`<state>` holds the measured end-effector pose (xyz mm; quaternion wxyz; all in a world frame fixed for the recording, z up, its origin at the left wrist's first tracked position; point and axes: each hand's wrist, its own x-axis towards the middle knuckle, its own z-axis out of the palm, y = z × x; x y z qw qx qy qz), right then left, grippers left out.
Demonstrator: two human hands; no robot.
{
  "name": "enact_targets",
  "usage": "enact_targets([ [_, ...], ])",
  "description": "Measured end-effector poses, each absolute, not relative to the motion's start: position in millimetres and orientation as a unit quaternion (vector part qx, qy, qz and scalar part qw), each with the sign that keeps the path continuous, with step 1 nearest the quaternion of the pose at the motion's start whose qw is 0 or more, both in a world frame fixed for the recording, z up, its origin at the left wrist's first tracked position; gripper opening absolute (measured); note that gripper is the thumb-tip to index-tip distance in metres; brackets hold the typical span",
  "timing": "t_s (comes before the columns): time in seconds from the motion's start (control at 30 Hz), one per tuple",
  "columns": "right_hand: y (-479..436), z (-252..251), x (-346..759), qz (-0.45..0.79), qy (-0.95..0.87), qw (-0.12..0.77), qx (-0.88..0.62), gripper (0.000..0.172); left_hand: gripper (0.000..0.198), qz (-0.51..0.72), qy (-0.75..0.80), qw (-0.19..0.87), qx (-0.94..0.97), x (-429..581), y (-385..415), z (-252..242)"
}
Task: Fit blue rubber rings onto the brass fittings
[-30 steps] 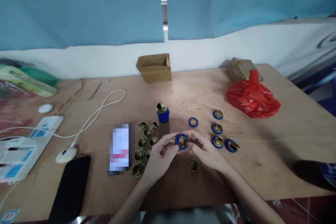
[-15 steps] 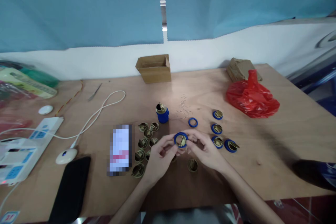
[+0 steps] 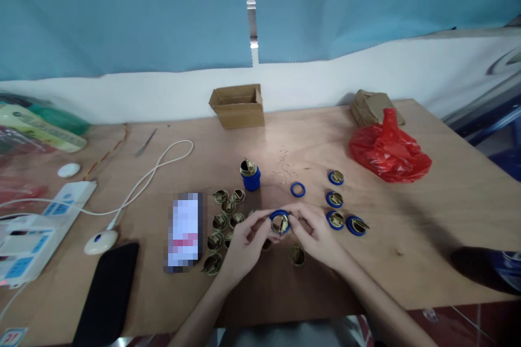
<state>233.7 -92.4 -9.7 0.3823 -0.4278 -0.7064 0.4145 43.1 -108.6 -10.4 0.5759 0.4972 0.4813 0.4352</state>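
My left hand [image 3: 247, 244] and my right hand [image 3: 316, 232] pinch opposite sides of a blue ring with a brass-coloured metal fitting [image 3: 280, 222] inside it. Several bare brass-coloured fittings [image 3: 220, 222] lie left of my left hand, some partly hidden by it. Another fitting [image 3: 297, 255] rests below my right hand. Beyond my hands stands a stack of blue rings [image 3: 251, 181] topped by a fitting. One loose blue ring [image 3: 298, 190] lies flat nearby. To the right, several fittings sit in blue rings [image 3: 336, 199].
A lit phone [image 3: 185, 233] and a dark phone [image 3: 109, 293] lie left, near a power strip [image 3: 52, 233] and white cable [image 3: 150, 173]. An open cardboard box [image 3: 240, 114] stands at the back. A red plastic bag [image 3: 391, 152] sits right; a dark bottle-like object [image 3: 484, 268] lies near the edge.
The fitting looks turned and tilted within the blue ring between my fingers. Both hands stay in almost the same place, and the view shifts slightly.
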Motion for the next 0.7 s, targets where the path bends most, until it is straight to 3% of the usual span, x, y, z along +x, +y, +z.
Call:
enact_targets([
  [0.3,-95.1,-2.5,231.1,0.418,-0.721,0.35,-0.429,0.017,0.024,0.395,0.496,0.559,0.535,43.0,-111.4,-18.9],
  [0.7,-87.6,0.1,229.7,0.358,-0.744,0.374,-0.423,0.011,0.023,0.456,0.493,0.499,0.547,44.0,-109.3,-23.2],
])
